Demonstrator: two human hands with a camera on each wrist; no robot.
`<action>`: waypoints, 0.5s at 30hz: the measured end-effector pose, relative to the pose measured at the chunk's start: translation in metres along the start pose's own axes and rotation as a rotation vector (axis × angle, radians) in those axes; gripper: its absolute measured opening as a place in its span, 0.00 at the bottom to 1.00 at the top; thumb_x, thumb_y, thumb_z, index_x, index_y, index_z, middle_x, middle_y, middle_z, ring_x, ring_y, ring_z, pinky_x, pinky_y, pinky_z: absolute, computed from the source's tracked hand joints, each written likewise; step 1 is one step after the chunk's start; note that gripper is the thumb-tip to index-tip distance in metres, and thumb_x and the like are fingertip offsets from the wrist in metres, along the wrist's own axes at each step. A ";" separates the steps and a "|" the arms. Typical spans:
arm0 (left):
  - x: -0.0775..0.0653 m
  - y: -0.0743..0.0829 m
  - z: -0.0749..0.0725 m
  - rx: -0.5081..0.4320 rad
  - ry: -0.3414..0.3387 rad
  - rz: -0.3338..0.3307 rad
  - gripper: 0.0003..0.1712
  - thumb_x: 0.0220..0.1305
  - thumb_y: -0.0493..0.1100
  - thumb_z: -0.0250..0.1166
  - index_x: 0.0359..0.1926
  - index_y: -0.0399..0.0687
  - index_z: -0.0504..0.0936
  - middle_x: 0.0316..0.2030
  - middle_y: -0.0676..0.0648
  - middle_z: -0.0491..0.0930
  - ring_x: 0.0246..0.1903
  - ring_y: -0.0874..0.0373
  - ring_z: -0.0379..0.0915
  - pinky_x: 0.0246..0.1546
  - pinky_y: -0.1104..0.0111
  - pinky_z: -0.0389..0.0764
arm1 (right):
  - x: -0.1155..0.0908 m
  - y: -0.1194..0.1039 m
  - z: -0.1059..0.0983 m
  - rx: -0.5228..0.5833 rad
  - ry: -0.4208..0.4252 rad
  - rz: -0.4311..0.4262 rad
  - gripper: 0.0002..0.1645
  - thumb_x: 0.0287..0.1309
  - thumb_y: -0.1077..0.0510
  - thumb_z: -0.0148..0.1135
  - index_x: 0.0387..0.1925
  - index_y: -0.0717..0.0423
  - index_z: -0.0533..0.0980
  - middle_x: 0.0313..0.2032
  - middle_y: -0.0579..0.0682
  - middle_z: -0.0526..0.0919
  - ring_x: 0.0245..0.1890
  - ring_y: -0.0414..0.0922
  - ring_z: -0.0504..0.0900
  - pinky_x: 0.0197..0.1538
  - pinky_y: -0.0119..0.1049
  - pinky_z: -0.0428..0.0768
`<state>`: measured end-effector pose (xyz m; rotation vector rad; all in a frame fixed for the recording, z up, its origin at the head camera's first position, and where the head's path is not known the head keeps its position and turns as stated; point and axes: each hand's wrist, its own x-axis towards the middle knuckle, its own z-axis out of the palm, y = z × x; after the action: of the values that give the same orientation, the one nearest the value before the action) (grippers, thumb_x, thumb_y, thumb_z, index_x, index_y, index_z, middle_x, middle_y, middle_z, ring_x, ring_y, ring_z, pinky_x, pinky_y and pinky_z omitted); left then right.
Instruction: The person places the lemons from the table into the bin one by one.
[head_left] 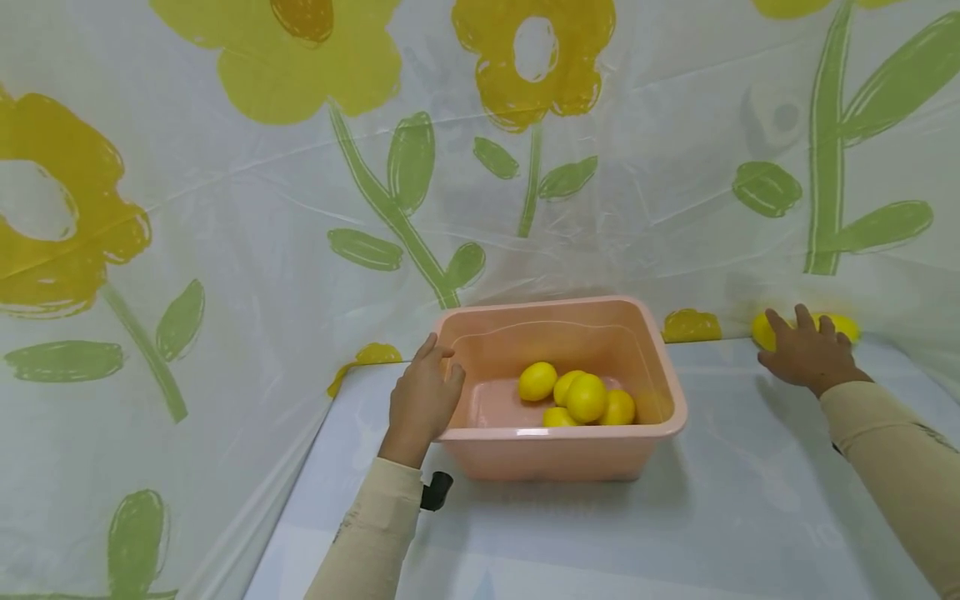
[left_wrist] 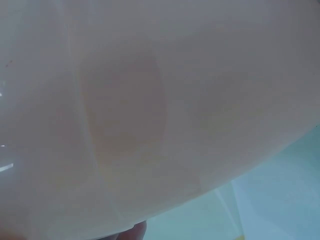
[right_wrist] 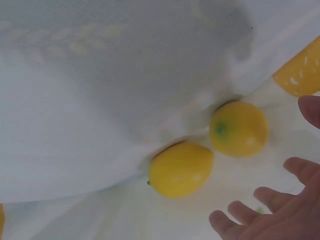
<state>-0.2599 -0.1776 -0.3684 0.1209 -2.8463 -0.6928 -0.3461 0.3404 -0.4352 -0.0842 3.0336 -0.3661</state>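
Observation:
A pink plastic basin (head_left: 547, 454) stands on the table with several lemons (head_left: 587, 398) gathered inside, mostly toward its right half. At the basin's left rim, my left hand (head_left: 423, 400) holds on; its fingers are largely hidden in the left wrist view, where the basin wall (left_wrist: 200, 100) fills most of the picture. My right hand (head_left: 810, 354) reaches out over two more lemons at the table's far right edge. In the right wrist view, one lemon (right_wrist: 181, 170) lies beside another lemon (right_wrist: 239, 129), and the spread fingers (right_wrist: 272, 197) are apart from both.
Behind the table hangs a pale plastic sheet (head_left: 652, 167) printed with yellow flowers and green leaves. It meets the far edge of the light-coloured tabletop (head_left: 735, 500), close behind the basin and the two outer lemons.

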 end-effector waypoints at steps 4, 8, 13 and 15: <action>0.000 0.000 0.000 -0.006 0.008 0.006 0.25 0.69 0.54 0.51 0.60 0.50 0.80 0.75 0.50 0.62 0.49 0.35 0.81 0.40 0.48 0.80 | 0.001 0.002 -0.001 0.008 -0.029 0.002 0.47 0.64 0.48 0.54 0.72 0.69 0.46 0.65 0.87 0.38 0.60 0.88 0.42 0.58 0.81 0.48; -0.001 0.000 0.001 -0.005 0.017 0.010 0.25 0.69 0.54 0.50 0.60 0.50 0.80 0.75 0.51 0.63 0.51 0.34 0.80 0.43 0.46 0.80 | 0.003 0.007 0.000 0.008 -0.033 0.008 0.48 0.65 0.47 0.54 0.73 0.69 0.45 0.65 0.87 0.38 0.60 0.88 0.42 0.58 0.81 0.48; -0.001 0.000 0.001 -0.006 0.014 0.008 0.25 0.69 0.54 0.50 0.60 0.50 0.80 0.75 0.51 0.63 0.50 0.34 0.81 0.41 0.47 0.80 | 0.006 0.009 0.001 -0.016 -0.026 0.000 0.47 0.64 0.48 0.55 0.72 0.70 0.46 0.65 0.87 0.41 0.58 0.88 0.46 0.57 0.81 0.53; -0.001 0.000 0.001 -0.008 0.011 0.005 0.25 0.69 0.54 0.50 0.60 0.50 0.80 0.75 0.51 0.63 0.51 0.34 0.80 0.42 0.47 0.80 | 0.007 0.009 0.001 -0.031 -0.032 -0.009 0.47 0.64 0.48 0.55 0.71 0.70 0.47 0.64 0.87 0.42 0.58 0.88 0.47 0.56 0.80 0.55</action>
<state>-0.2593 -0.1771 -0.3696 0.1163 -2.8322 -0.7003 -0.3534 0.3485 -0.4390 -0.1052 3.0092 -0.3148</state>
